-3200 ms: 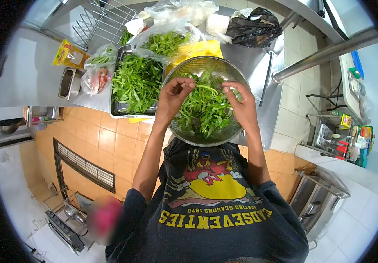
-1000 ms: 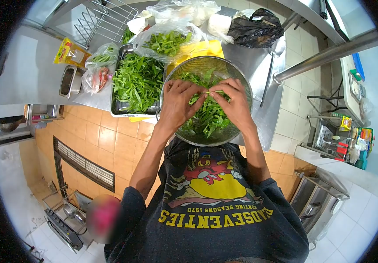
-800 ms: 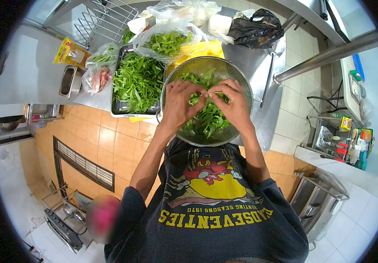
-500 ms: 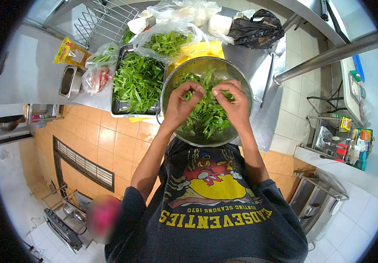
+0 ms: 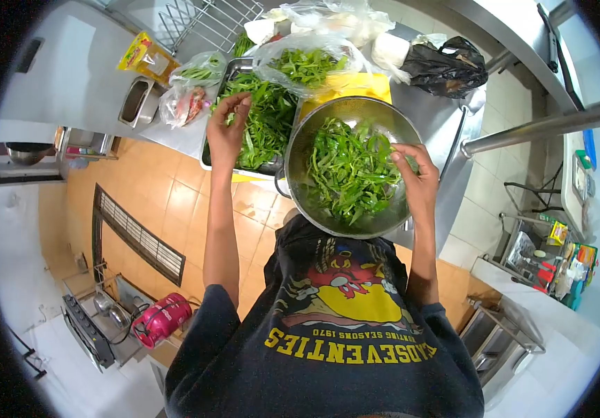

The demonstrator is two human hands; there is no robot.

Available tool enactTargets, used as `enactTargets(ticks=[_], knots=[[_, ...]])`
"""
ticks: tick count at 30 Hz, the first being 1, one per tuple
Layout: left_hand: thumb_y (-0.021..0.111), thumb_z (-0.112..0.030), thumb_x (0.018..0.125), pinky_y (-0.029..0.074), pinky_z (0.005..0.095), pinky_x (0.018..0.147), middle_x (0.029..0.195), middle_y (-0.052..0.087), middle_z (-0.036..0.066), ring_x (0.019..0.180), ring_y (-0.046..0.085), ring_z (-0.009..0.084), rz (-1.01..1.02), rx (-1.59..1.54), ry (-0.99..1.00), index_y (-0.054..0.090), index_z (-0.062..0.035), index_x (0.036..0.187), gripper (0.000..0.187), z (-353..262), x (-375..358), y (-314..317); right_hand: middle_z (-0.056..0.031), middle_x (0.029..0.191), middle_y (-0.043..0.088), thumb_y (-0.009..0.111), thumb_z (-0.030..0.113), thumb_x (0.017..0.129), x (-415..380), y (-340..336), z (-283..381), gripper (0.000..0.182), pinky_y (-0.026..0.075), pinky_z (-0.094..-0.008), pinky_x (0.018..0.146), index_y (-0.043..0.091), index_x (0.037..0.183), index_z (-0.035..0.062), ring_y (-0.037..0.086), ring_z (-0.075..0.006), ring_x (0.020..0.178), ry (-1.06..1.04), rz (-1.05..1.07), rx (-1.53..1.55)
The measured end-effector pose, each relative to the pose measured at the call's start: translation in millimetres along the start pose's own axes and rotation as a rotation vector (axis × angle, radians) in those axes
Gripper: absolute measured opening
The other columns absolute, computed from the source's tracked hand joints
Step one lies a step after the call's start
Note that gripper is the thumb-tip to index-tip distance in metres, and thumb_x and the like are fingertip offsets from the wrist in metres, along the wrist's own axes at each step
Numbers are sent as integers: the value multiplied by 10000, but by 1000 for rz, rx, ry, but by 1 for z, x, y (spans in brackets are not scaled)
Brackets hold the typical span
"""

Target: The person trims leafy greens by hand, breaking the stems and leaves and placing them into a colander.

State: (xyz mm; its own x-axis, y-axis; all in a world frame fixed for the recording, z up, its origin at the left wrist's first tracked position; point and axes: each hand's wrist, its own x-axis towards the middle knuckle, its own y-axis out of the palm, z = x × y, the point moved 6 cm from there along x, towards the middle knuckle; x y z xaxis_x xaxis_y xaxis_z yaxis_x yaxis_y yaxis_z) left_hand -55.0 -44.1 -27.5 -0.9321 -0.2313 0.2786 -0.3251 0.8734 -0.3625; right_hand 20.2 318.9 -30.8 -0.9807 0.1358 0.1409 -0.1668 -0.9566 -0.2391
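A round mesh strainer (image 5: 305, 198) holds a heap of leafy greens (image 5: 348, 167) with thin stems. My right hand (image 5: 418, 171) is over its right side, thumb and fingertips pinched together at a leafy stem on the edge of the heap. My left hand (image 5: 225, 136) hovers above the left edge of the metal tray (image 5: 240, 64), which is piled with more leafy greens (image 5: 268, 118). Its thumb and index finger are curled together; whatever lies between them, if anything, is hidden.
Behind the strainer are a yellow board (image 5: 376, 87), a clear bag of greens (image 5: 310, 66) and a black plastic bag (image 5: 446, 66). A small metal container (image 5: 139, 101) and a yellow pouch (image 5: 148, 59) stand left. A pink gas cylinder (image 5: 162, 319) is on the floor.
Both hands were together over the strainer, pinching at the greens. My left hand has moved left to the tray, and my right hand to the strainer's right side. The view has shifted.
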Motion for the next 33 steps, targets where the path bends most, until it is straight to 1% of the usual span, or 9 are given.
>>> enactTargets(ticks=[5,8,9,12,14,16,21,30,33], knots=[[674,-95,876,490,347,866,1038,693,126,936,652,265,5,378,327,702,-69,1079,207,-2,11,-12,-48,958,640,655,73,892,1,5,5,199,435,-252,840,699,1082,38,584,-132,913,5,34,6],[675,-99,878,486,334,868,1053,695,114,943,652,222,-1,270,252,696,-65,1093,219,1,3,-3,-35,971,656,657,79,896,0,6,1,212,442,-248,835,697,1101,44,583,-113,915,57,35,58],[675,-103,882,479,316,864,1056,697,97,944,639,182,41,161,104,691,-64,1103,225,-8,-3,8,-28,974,661,659,83,896,0,6,-2,215,445,-245,832,697,1105,47,582,-105,916,80,35,86],[671,-103,891,472,299,860,1042,696,89,934,621,161,216,-31,32,690,-60,1103,216,-21,-27,55,-13,980,673,661,89,901,-2,9,-24,212,453,-236,828,693,1105,41,586,-82,918,219,42,191],[674,-115,893,473,297,857,1039,694,90,941,620,168,289,-83,114,695,-59,1091,206,-37,-45,84,-13,986,678,662,85,902,-2,12,-22,208,466,-231,817,682,1099,24,598,-73,900,250,50,273],[683,-122,885,476,311,865,1047,696,87,958,628,183,368,-186,12,699,-66,1085,208,-59,-62,105,-20,984,680,658,77,903,-2,14,-22,203,472,-233,812,676,1095,13,604,-76,887,256,63,298],[745,-196,829,462,356,844,1019,697,95,930,637,246,434,40,398,710,-74,1053,257,-103,-81,134,-26,958,691,654,57,898,-4,16,-13,176,478,-234,809,688,1067,18,612,-81,875,211,92,229],[796,-197,790,490,325,807,942,701,96,893,648,196,457,-75,73,707,-34,969,258,-78,-90,143,-64,932,705,657,41,879,-5,24,8,125,499,-266,809,676,993,-5,651,-130,881,32,34,112],[790,-190,802,485,303,797,917,690,86,884,630,167,438,-70,141,702,-26,952,239,-72,-90,142,-78,928,704,659,39,871,-3,24,13,120,501,-275,800,672,984,2,660,-151,873,-27,56,12]])
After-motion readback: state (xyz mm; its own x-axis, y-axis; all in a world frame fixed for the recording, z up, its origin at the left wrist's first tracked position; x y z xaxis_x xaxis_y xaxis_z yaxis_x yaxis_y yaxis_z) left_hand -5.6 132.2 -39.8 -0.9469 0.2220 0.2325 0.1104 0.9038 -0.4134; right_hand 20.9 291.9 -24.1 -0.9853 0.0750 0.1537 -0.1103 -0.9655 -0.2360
